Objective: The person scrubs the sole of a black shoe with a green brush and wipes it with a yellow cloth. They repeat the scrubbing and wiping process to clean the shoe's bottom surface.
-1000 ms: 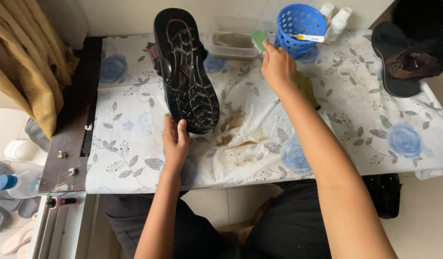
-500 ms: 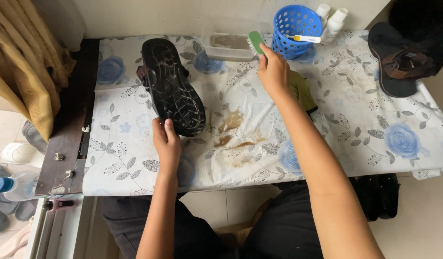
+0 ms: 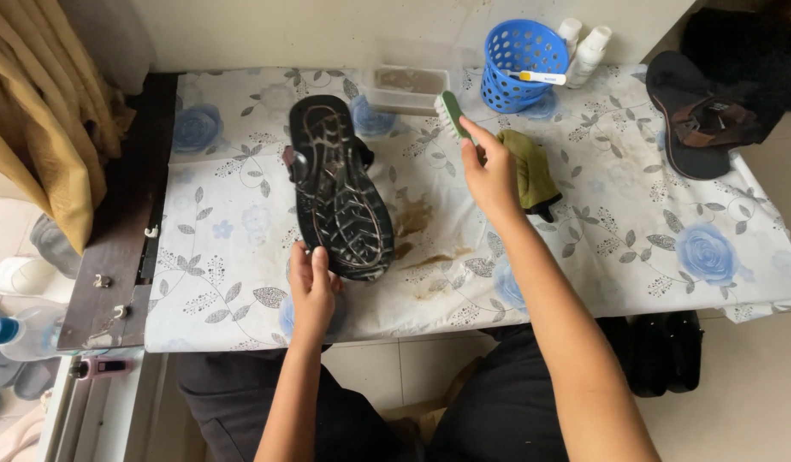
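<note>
Black sandal [image 3: 337, 201] sole-up, left hand [image 3: 311, 287] fingers clamped on it; right hand [image 3: 491, 175] fingers around green brush [image 3: 453, 115].

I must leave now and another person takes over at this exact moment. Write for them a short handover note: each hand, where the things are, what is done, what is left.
Left hand: holds the near end of the black sandal, which lies sole up on the flowered tablecloth.
Right hand: holds a green scrub brush, raised beside a clear tray, not touching the sandal.
Nearby: olive cloth by the right hand, blue basket, two white bottles, second sandal at the far right.
Done: brown stains on the cloth suggest some scrubbing.
Left: the sole's grooves look dirty; the second sandal lies untouched.
</note>
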